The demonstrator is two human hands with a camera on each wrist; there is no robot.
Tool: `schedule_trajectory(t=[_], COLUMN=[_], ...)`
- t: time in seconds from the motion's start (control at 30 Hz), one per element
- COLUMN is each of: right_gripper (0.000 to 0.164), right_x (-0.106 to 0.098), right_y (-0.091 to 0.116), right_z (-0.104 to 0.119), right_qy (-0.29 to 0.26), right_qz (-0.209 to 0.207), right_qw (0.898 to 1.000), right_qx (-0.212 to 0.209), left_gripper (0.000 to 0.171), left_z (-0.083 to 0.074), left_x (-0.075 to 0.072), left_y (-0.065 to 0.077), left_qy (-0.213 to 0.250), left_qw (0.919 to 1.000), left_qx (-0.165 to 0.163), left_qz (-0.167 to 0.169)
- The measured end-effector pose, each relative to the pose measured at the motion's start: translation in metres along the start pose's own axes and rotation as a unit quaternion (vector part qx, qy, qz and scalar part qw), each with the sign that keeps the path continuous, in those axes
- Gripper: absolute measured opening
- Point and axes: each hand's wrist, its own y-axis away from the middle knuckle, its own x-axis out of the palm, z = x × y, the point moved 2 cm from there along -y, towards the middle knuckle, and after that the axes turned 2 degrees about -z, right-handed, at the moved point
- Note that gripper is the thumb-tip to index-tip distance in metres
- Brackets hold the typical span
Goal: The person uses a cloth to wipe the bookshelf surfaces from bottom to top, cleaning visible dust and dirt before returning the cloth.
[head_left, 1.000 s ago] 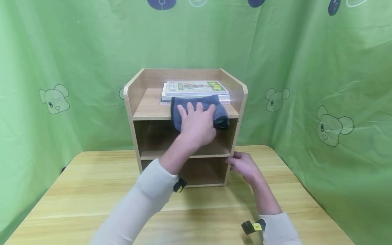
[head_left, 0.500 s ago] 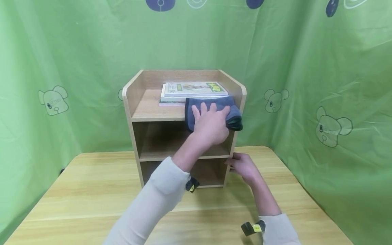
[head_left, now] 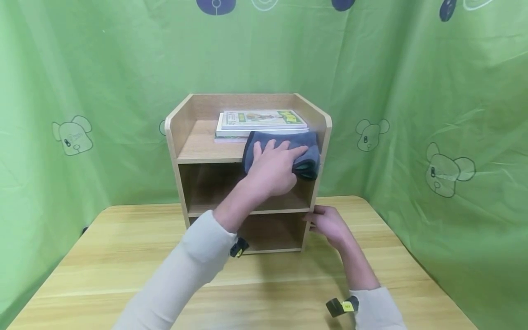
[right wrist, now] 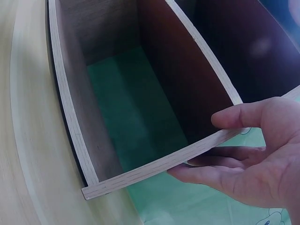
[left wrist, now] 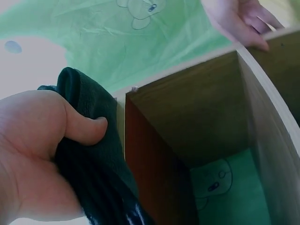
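Observation:
A folded blue-grey cloth [head_left: 268, 137] with dark edging lies over the front edge of the top board of a small wooden shelf [head_left: 206, 160]. My left hand [head_left: 272, 169] holds it there, fingers spread over its upper face. In the left wrist view the thumb presses the cloth's [left wrist: 96, 103] underside, so it sits between thumb and fingers. My right hand [head_left: 328, 224] grips the shelf's right side panel low down. The right wrist view has the thumb on the inner side and the fingers outside the panel [right wrist: 154, 164].
Several stacked books [head_left: 264, 120] lie on the top board, just behind the cloth. Raised side walls [head_left: 179, 123] and a back rim border that board. The shelf stands on a wooden table [head_left: 140, 256], with green patterned curtains [head_left: 123, 55] around it.
My left hand has slid the cloth right along the top board's front edge, then a little back left. The right hand keeps its grip on the side panel. The books stay put.

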Motion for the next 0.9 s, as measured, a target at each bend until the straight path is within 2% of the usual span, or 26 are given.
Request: schedule_trajectory(t=[0.17, 0.33, 0.47, 0.6, 0.77, 0.9], right_gripper=[0.049, 0.054, 0.056, 0.059, 0.058, 0.056], right_x=[0.001, -0.001, -0.003, -0.003, -0.003, -0.002], right_y=[-0.003, -0.004, -0.003, -0.002, -0.002, -0.003], right_z=[-0.001, -0.003, -0.004, -0.004, -0.003, -0.002], right_qy=[-0.011, -0.008, -0.006, -0.005, -0.008, -0.011], right_qz=[0.007, 0.009, 0.015, 0.018, 0.016, 0.016], right_qw=[1.0, 1.0, 1.0, 1.0, 1.0, 1.0], right_qx=[0.007, 0.009, 0.009, 0.013, 0.011, 0.01], left_gripper=[0.077, 0.076, 0.073, 0.073, 0.069, 0.066], left_z=[0.015, 0.039, 0.057, 0.073, 0.096, 0.112], left_x=[-0.005, -0.013, -0.022, -0.033, -0.047, -0.052], left_y=[0.005, 0.012, 0.018, 0.024, 0.035, 0.044], left_qy=[-0.007, -0.009, 0.011, 0.023, 0.02, 0.007], left_qw=[1.0, 0.9996, 0.999, 0.9986, 0.998, 0.9986], left_qx=[0.004, -0.024, -0.042, -0.043, -0.055, -0.046], left_qz=[-0.001, -0.011, 0.005, 0.022, 0.024, 0.024])
